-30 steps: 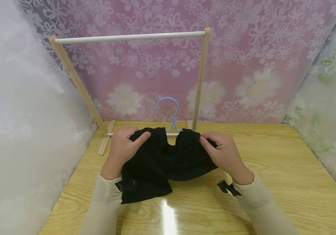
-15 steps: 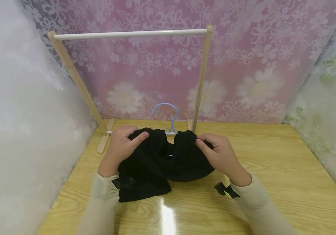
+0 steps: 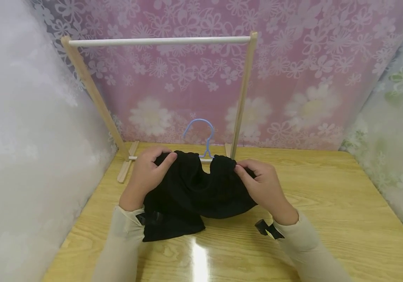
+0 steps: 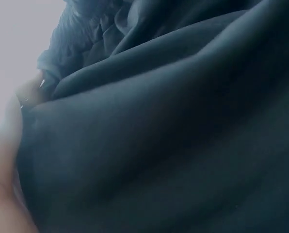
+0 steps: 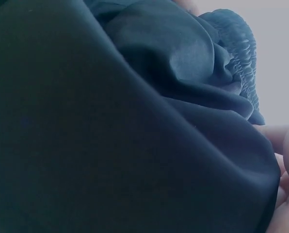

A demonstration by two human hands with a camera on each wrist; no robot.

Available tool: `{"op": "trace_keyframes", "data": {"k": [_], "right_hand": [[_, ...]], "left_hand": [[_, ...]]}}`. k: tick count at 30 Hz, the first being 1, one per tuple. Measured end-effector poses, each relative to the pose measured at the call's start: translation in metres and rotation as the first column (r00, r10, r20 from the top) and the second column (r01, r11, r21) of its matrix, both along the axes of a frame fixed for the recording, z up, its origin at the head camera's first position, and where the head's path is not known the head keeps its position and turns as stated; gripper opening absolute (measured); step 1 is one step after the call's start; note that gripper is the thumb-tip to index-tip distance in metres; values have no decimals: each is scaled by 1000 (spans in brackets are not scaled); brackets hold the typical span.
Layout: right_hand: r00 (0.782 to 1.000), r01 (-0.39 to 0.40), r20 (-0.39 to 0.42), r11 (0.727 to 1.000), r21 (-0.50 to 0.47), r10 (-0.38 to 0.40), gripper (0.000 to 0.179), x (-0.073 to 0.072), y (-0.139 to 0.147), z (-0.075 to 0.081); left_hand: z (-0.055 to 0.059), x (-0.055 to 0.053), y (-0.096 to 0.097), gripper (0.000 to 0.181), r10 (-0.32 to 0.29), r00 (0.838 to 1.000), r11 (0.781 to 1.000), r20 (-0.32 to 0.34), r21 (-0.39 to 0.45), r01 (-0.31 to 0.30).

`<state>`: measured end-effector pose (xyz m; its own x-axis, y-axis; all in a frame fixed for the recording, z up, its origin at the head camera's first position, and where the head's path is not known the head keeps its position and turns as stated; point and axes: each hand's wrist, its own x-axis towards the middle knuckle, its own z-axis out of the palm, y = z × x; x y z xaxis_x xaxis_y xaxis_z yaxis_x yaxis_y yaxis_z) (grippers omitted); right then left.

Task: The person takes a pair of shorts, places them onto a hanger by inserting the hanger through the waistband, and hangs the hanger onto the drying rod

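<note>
A black garment [image 3: 219, 196] with a gathered elastic edge [image 5: 239, 53] hangs between my hands over the table; its exact kind is hidden by the folds. My left hand [image 3: 147, 172] pinches its upper edge at the left, thumb in front. At the other end, my right hand [image 3: 261, 180] pinches the same edge between thumb and fingers. A blue wire hanger [image 3: 210, 137] stands with its hook up in the dip between the two bunched parts. The cloth covers the rest of the hanger. Dark fabric fills most of both wrist views.
Behind the garment stands a rack with wooden posts [image 3: 95, 94] and a white top bar [image 3: 159, 41]. Its wooden foot [image 3: 124, 170] rests at the table's back left. The wood-grain table [image 3: 328, 196] extends to the right, with flowered cloth walls [image 3: 293, 78] around it.
The hanger's hook dips and then rises again. My right hand has shifted slightly left with the cloth, and both hands keep their hold.
</note>
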<state>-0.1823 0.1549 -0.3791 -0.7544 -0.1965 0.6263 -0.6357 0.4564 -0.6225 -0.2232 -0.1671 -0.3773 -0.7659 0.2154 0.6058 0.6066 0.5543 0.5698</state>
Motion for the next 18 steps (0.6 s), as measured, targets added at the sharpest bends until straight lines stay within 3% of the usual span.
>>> {"op": "trace_keyframes", "data": {"k": [9, 18], "right_hand": [[994, 109, 13, 994, 0, -109, 11, -6, -5, 3], [978, 200, -37, 973, -111, -205, 16, -34, -9, 23]], "left_hand": [[-5, -5, 3, 51, -84, 996, 985, 10, 152, 81], [-8, -11, 5, 65, -87, 994, 928, -68, 357, 106]]}}
